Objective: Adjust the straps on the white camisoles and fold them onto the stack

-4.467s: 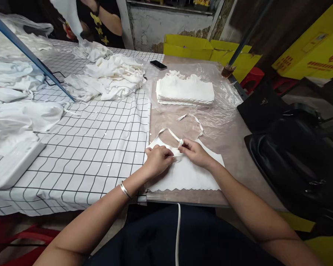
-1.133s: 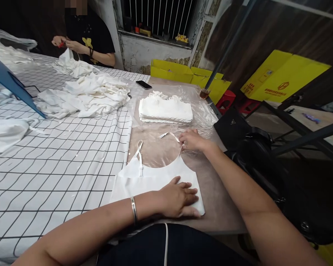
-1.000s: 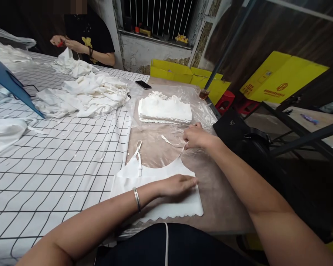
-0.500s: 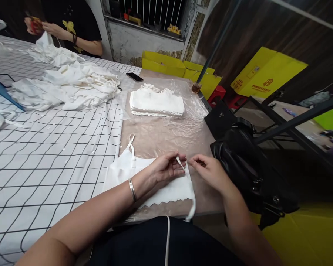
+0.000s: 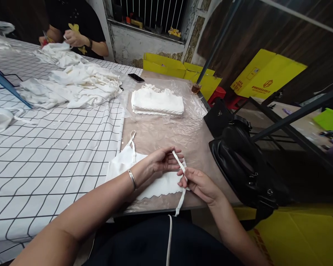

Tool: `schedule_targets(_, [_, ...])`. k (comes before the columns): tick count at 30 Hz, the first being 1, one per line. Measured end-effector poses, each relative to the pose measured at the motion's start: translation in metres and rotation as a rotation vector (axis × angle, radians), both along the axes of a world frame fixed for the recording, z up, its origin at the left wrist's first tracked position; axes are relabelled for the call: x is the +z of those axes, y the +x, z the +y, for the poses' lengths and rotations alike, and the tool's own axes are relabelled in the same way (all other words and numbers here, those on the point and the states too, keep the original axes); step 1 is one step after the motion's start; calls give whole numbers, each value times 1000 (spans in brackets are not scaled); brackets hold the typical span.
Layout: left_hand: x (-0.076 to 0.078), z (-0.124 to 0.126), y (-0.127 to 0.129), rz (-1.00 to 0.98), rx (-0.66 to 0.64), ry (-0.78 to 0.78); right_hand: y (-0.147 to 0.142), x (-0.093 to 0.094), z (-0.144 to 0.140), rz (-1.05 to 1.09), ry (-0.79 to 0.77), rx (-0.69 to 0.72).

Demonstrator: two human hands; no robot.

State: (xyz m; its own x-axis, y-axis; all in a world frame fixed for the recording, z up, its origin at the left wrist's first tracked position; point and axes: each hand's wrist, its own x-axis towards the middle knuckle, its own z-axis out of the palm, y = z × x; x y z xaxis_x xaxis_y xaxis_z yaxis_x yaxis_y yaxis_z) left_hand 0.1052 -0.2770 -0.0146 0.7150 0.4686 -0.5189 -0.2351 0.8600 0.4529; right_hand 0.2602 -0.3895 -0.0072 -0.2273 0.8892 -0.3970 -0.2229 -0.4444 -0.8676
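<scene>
Left hand [image 5: 163,163]: fingers pinched on the white strap [image 5: 180,170], over the garment.
Right hand [image 5: 197,183]: closed on the same strap lower down; its end hangs off the table's near edge.
White garment [image 5: 122,164]: flat at the near edge.
Folded stack [image 5: 157,103]: toward the far edge, on plastic sheet.

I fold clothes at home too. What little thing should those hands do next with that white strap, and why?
Probably lay the strap flat back onto the white top. The left hand and right hand both pinch it, and its loose end dangles over the table edge, while the other strap already lies flat.
</scene>
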Motion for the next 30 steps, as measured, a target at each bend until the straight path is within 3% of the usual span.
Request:
schedule_targets(5, [-10,10,2,6,91,-37,17,12,-51,-26,-22,315])
schedule_targets(8, [-14,17,5,39,112,-37,22,29,-66,-157,-14,413])
schedule_targets(10, [-13,19,6,67,106,-12,22,41,-65,-262,0,387])
schedule_targets(13, [-7,19,3,107,44,16,21,50,-48,-351,49,200])
schedule_targets(16, [-1,11,-8,186,-42,63,21,51,-25,-301,95,66])
schedule_targets(18, [4,1,-20,326,-85,247,20,49,-13,-181,80,57])
schedule_targets(21, [15,-18,-36,530,-97,846,15,45,-2,-50,52,96])
schedule_targets(24, [30,-29,-37,463,-71,1368,9,41,4,-12,48,166])
schedule_targets(26, [34,-29,-29,362,-101,1523,6,41,6,19,30,197])
schedule_targets(30, [30,-15,-4,289,-242,1649,4,44,4,49,7,238])
